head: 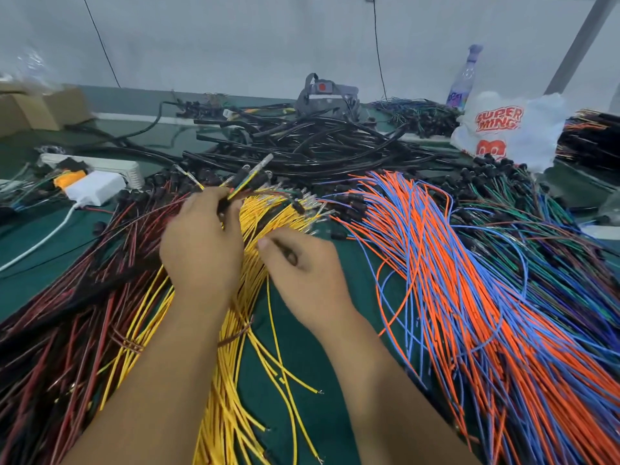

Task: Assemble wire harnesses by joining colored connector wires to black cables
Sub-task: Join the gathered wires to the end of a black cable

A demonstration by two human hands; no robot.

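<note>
From the head camera, we see our left hand (201, 243) curled round a small bunch of wires (248, 177) whose terminal ends stick up and away toward one o'clock. Whether a black cable is already in that bunch we cannot tell; the tips are blurred.

Our right hand (302, 270) sits just beside the left, at its four o'clock, fingers curled and pinching something thin and dark at the fingertips; we cannot tell whether it is a wire or a connector.

The yellow wires (235, 380) lie under and between both hands, their long axis running from six o'clock near us up to twelve, terminal ends fanning out just beyond the right hand's thumb. The right hand is nearer those ends, so we judge it picks the next wire while the left holds the bunch.

The black cables (302, 142) are heaped at twelve o'clock on the green counter (302, 330), well apart from both hands. Orange and blue wires (453, 263) spread at three o'clock.
</note>
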